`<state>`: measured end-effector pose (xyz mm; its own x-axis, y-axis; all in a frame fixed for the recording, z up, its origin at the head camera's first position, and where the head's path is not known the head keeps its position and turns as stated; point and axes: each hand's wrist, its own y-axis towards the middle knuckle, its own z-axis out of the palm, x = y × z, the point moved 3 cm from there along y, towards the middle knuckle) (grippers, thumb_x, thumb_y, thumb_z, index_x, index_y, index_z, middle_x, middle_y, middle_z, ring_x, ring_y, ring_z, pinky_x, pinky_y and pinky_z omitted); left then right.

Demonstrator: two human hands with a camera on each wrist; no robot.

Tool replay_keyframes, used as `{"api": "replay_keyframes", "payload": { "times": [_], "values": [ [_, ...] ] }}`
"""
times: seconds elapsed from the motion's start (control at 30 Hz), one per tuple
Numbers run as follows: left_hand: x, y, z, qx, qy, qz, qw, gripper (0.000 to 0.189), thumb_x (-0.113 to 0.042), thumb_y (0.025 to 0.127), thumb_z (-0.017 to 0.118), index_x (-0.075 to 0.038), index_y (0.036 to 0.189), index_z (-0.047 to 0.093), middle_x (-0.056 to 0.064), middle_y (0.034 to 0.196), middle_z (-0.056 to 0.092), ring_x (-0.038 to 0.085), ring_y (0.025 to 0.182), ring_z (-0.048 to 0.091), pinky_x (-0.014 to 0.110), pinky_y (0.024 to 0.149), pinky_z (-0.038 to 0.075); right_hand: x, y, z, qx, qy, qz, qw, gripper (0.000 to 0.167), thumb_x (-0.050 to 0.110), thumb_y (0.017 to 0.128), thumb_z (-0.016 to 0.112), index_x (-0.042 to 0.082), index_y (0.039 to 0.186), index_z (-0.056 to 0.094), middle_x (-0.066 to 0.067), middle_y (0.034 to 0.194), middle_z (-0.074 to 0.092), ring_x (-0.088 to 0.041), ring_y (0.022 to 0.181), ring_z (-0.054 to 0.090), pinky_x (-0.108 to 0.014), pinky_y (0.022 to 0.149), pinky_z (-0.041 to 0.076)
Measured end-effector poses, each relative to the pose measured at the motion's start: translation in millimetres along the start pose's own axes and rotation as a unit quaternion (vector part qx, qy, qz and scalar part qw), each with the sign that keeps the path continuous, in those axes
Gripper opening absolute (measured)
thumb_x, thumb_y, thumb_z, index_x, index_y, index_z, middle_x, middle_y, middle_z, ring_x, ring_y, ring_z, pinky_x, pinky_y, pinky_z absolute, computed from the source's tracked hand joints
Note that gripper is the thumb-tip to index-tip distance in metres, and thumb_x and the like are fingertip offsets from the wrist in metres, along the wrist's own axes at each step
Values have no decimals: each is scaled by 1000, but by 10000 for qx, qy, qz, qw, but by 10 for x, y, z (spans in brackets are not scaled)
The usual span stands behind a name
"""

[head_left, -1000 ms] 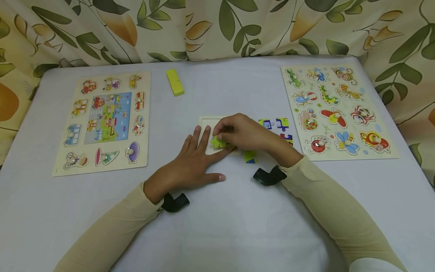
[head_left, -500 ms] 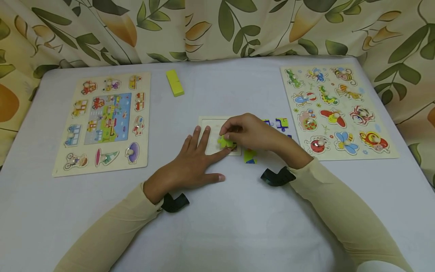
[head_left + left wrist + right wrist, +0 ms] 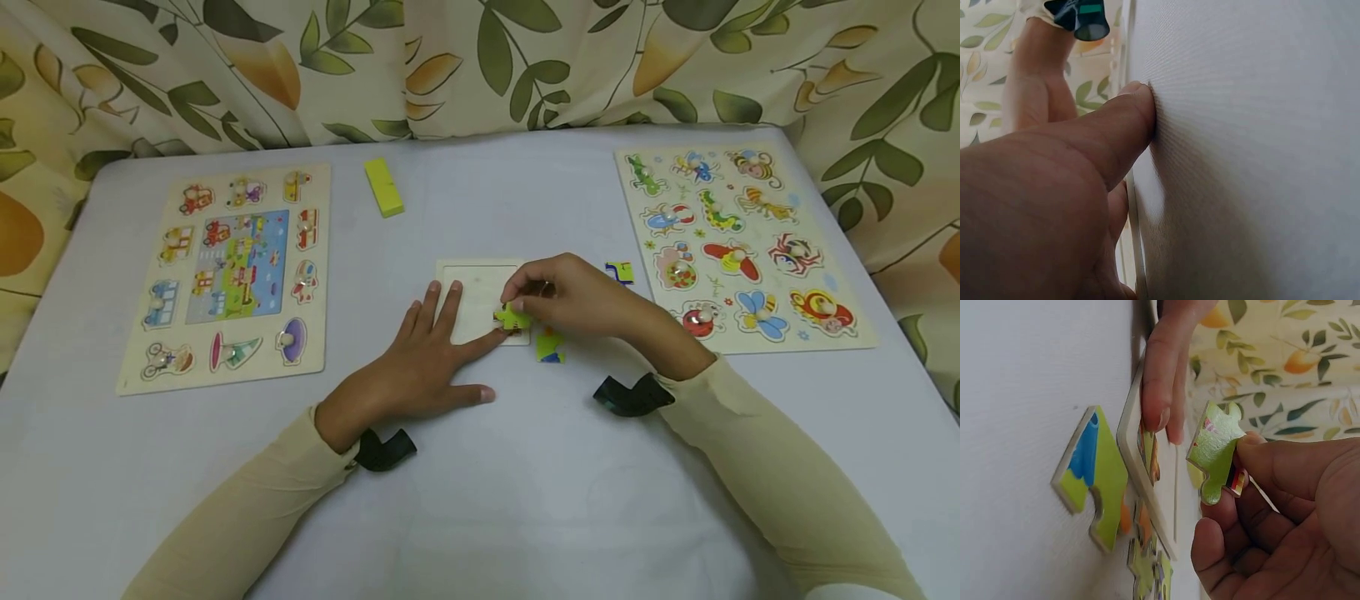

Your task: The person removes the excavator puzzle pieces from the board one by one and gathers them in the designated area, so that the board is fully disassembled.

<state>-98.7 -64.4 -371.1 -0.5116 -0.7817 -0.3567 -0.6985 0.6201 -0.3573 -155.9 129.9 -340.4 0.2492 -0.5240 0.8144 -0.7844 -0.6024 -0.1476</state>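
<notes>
My left hand (image 3: 412,362) lies with fingers spread across the left and lower edge of a small white puzzle tray (image 3: 480,287). Its index fingertip presses a puzzle piece in the tray's lower right corner, mostly hidden in the head view. In the right wrist view, my right hand (image 3: 1297,506) pinches a green jigsaw piece (image 3: 1215,447) between thumb and fingers, held just above the tray. A green and blue jigsaw piece (image 3: 550,348) lies on the cloth by the tray's lower right corner. The left wrist view shows my left thumb (image 3: 1129,119) against the white cloth.
More loose pieces lie right of the tray; one purple and green piece (image 3: 620,272) shows past my right hand. A vehicle peg board (image 3: 322,275) lies left, an insect peg board (image 3: 847,325) right. A yellow block (image 3: 384,187) lies behind. A patterned curtain (image 3: 450,67) hangs beyond the table.
My right hand has moved to the right with the green jigsaw piece, over the tray's right side, now hiding more of the loose pieces. My left hand has stayed in place.
</notes>
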Motion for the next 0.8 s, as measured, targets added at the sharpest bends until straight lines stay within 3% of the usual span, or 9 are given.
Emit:
{"api": "replay_keyframes", "payload": {
  "times": [0.43, 0.63, 0.8],
  "values": [
    [-4, 2, 8, -9, -43, -85, 10000, 73, -64, 90, 53, -41, 153, 23, 21, 156, -24, 40, 138, -30, 57, 111, -7, -111, -224, -44, 1, -153, -73, 9999, 9, 1, 93, 63, 5, 96, 71, -1, 89, 66, -19, 80, 55, -27, 72, 46],
    [-8, 4, 8, 10, -78, -142, 9999, 73, -63, 90, 54, -43, 153, 22, 19, 156, -25, 38, 137, -32, 56, 111, -9, -158, -333, -79, -29, -108, 76, 9999, 11, -2, 92, 63, 4, 97, 71, -2, 96, 68, -18, 88, 58, -27, 81, 48],
    [-12, 12, 9, 10, -59, -174, 9998, 73, -63, 89, 55, -43, 152, 23, 19, 156, -24, 38, 138, -31, 56, 111, -8, -185, -415, -108, 36, -189, 283, 9994, 12, -1, 92, 63, 5, 98, 71, -1, 96, 69, -18, 88, 58, -27, 80, 48]
  ]
}}
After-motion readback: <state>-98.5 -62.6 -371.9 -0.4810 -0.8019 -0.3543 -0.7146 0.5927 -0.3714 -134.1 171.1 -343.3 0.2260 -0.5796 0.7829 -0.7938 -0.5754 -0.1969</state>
